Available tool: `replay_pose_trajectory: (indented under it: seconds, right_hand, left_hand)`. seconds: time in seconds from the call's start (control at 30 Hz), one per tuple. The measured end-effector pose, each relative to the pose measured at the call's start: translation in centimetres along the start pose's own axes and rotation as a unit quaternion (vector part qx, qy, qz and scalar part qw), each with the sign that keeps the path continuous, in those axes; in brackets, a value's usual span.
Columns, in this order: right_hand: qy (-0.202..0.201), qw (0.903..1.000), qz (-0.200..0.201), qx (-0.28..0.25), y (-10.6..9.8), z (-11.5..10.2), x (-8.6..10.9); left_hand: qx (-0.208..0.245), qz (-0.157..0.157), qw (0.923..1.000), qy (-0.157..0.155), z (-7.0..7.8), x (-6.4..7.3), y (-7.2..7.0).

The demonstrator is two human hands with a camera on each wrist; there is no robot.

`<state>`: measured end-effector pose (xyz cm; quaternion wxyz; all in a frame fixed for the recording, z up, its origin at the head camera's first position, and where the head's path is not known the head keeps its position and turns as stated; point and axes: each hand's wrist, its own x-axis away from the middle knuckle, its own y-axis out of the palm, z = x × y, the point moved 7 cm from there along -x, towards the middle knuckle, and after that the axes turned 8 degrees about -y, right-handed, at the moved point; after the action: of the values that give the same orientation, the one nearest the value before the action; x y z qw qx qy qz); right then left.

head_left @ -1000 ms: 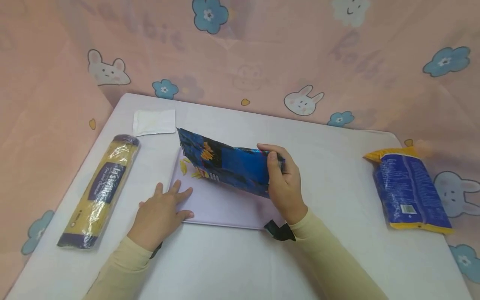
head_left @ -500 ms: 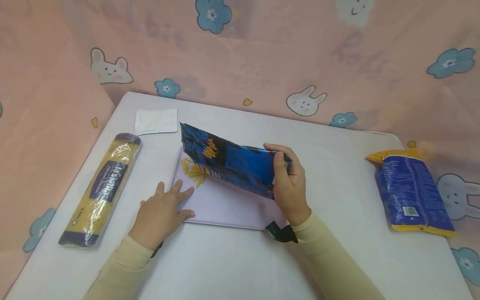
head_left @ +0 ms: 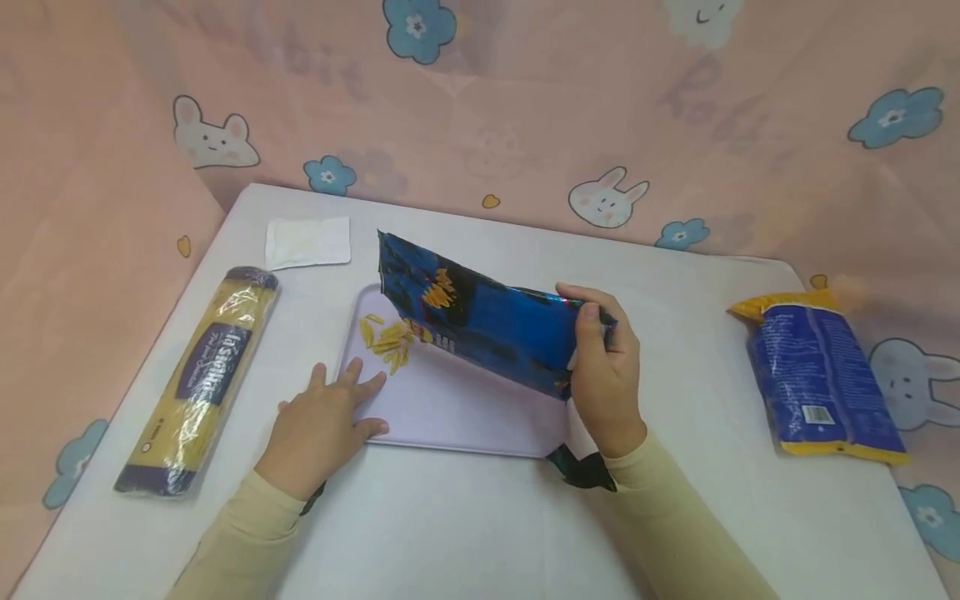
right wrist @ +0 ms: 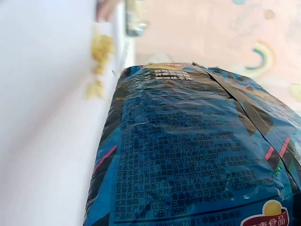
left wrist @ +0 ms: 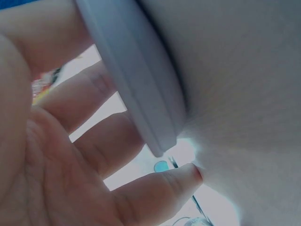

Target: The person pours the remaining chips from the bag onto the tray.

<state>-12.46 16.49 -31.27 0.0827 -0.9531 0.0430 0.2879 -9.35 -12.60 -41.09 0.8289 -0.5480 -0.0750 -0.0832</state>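
Observation:
My right hand (head_left: 611,383) grips the right end of a blue and black snack bag (head_left: 495,325), thumb on the near face. The bag tilts over a pale purple tray (head_left: 472,421), its left end raised. Small yellow snack pieces (head_left: 392,342) lie on the tray's left part, beneath the bag's lower left edge. At the tray's front left corner my left hand (head_left: 318,433) rests with fingers spread, fingertips over the rim. In the left wrist view, the tray rim (left wrist: 141,80) crosses the fingers. Printed text covers the bag (right wrist: 188,141) in the right wrist view.
On the left of the white table (head_left: 450,533) lies a long pack of spaghetti (head_left: 198,383). A flat white packet (head_left: 307,243) sits behind it. A blue and yellow bag (head_left: 828,383) lies at the right edge, and a pink patterned cloth (head_left: 480,108) hangs behind.
My right hand has moved the snack bag to the right, and its left end has risen slightly. More yellow pieces show on the tray. The left hand stays in place.

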Motion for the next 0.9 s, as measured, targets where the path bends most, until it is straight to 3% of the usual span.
replay_pose_trajectory:
  seconds: [0.2,0.4,0.7,0.8,0.9]
  right_hand:
    - [-0.016,0.9953,0.085,-0.043,-2.8,-2.0,-0.3]
    - [0.012,0.998,0.062,0.005,-2.6,0.9,0.3]
    - [0.01,0.9993,0.036,0.005,-2.3,1.3,0.3]
    - [0.029,0.9981,0.051,0.017,-3.1,0.8,0.4]
    - [0.034,0.9951,0.092,-0.009,-4.2,-0.2,0.5]
  left_hand:
    - [-0.002,-0.007,1.0,-0.004,-0.1,-0.1,0.0]
    - [-0.002,-0.007,1.0,-0.002,-0.1,-0.1,0.1]
    - [0.0,0.001,1.0,0.004,-0.1,0.0,0.0]
    - [0.002,-0.001,1.0,0.003,0.0,0.0,0.0]
    - [0.002,-0.005,1.0,0.003,0.0,0.0,0.2]
